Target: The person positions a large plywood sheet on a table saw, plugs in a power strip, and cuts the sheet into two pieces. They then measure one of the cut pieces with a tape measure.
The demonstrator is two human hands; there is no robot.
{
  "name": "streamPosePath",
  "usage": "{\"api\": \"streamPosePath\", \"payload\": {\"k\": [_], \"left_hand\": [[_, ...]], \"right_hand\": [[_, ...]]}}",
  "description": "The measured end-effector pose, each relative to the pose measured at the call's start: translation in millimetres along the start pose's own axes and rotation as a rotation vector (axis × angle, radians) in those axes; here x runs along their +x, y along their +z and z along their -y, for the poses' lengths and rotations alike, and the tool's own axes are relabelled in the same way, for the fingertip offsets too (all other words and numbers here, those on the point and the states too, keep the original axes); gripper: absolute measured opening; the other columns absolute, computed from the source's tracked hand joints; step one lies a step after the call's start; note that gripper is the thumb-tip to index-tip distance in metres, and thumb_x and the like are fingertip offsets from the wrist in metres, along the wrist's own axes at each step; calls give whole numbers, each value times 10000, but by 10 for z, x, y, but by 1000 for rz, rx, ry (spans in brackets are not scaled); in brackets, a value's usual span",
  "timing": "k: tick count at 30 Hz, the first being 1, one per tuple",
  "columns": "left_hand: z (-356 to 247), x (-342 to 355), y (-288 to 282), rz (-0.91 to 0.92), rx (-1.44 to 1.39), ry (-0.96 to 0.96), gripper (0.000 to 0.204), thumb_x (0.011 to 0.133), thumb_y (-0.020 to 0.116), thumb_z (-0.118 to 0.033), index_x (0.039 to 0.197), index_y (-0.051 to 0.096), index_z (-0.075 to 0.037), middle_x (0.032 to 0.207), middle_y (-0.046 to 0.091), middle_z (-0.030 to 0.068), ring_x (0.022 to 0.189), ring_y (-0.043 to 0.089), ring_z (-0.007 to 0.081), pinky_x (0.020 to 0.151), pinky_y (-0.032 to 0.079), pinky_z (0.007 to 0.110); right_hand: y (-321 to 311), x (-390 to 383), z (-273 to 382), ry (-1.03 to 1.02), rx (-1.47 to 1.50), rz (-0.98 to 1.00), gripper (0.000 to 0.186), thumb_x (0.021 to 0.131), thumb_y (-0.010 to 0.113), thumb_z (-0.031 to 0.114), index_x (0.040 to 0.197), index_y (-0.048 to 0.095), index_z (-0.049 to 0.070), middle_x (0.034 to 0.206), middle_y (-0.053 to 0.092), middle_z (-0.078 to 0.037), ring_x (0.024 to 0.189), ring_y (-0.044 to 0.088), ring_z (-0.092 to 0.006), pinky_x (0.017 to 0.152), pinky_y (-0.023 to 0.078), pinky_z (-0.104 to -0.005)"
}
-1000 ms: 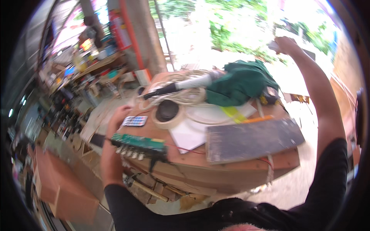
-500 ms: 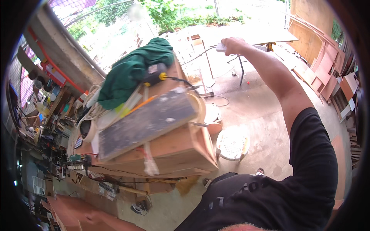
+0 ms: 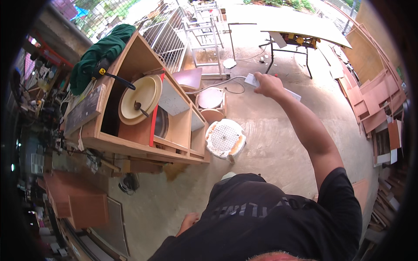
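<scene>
My right hand (image 3: 268, 85) reaches out ahead at arm's length, closed around a long white power strip (image 3: 251, 80). One end of the strip sticks out past my fingers and the other shows behind my wrist. A pale cable (image 3: 226, 81) runs left from its near-finger end. My left hand (image 3: 188, 222) hangs low beside my body; its fingers are mostly hidden, and I see nothing in it. The power strip is held above the concrete floor (image 3: 278, 130), apart from other things.
A wooden cabinet (image 3: 126, 148) with open compartments and round yellowish dishes (image 3: 138, 98) stands at left, a green cloth (image 3: 102, 54) on it. Near it is a white stool (image 3: 225, 138). A folding-leg table (image 3: 300, 35) stands ahead; wood sheets (image 3: 376, 95) lean at right.
My view has swung, so the cabinet sits further left and its open compartments show. The power strip stays in my right hand, now lower in view. My left hand has come into view.
</scene>
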State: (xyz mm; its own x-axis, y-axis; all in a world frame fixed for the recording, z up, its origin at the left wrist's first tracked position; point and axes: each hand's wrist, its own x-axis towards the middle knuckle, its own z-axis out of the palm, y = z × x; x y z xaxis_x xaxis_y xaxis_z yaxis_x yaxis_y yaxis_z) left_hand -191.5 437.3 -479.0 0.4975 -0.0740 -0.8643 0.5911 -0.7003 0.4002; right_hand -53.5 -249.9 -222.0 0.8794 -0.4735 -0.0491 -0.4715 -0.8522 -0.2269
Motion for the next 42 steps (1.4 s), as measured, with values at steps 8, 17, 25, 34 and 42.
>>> {"api": "streamPosePath", "payload": {"k": [8, 17, 25, 34, 42], "left_hand": [[-2202, 1285, 1145, -267, 226, 420, 264, 846, 678, -271, 881, 670, -10, 808, 676, 133, 763, 645, 228, 715, 513, 367], [-5624, 1012, 2881, 828, -555, 386, 865, 817, 467, -777, 1408, 378, -152, 1331, 482, 113, 1191, 487, 263, 934, 431, 450], [-7082, 1030, 3360, 915, -1126, 338, 695, 875, 527, -657, 1349, 430, -158, 1245, 552, 69, 1147, 544, 265, 958, 446, 474], [-7723, 1899, 2825, 378, -1441, 147, 423, 954, 491, -506, 1087, 499, -105, 893, 558, 116, 831, 610, 323, 760, 506, 501], [-7628, 2402, 2233, -66, -1738, 105, 684, 905, 403, -697, 1023, 565, -43, 846, 593, 107, 768, 594, 273, 734, 518, 440]], "right_hand": [[568, -521, -483, 55, 254, 133, 532, 724, 710, 319, 1160, 539, 66, 1004, 680, -212, 954, 655, -372, 815, 516, -462], [571, 325, -1063, 65, 605, 177, 676, 747, 719, 366, 1290, 481, 41, 1047, 653, -279, 965, 647, -415, 813, 509, -454], [590, 1699, -1271, -124, 438, 448, 764, 858, 594, 361, 1444, 300, -31, 1116, 611, -338, 1022, 614, -466, 889, 484, -467], [886, 3356, -1939, -189, 1001, 824, 576, 864, 632, 139, 1395, 438, 28, 1170, 640, -149, 1093, 593, -209, 936, 466, -339], [2488, 4820, -3769, -12, 173, 884, 135, 761, 600, 22, 863, 687, 37, 750, 665, -118, 706, 668, -218, 612, 546, -352]]}}
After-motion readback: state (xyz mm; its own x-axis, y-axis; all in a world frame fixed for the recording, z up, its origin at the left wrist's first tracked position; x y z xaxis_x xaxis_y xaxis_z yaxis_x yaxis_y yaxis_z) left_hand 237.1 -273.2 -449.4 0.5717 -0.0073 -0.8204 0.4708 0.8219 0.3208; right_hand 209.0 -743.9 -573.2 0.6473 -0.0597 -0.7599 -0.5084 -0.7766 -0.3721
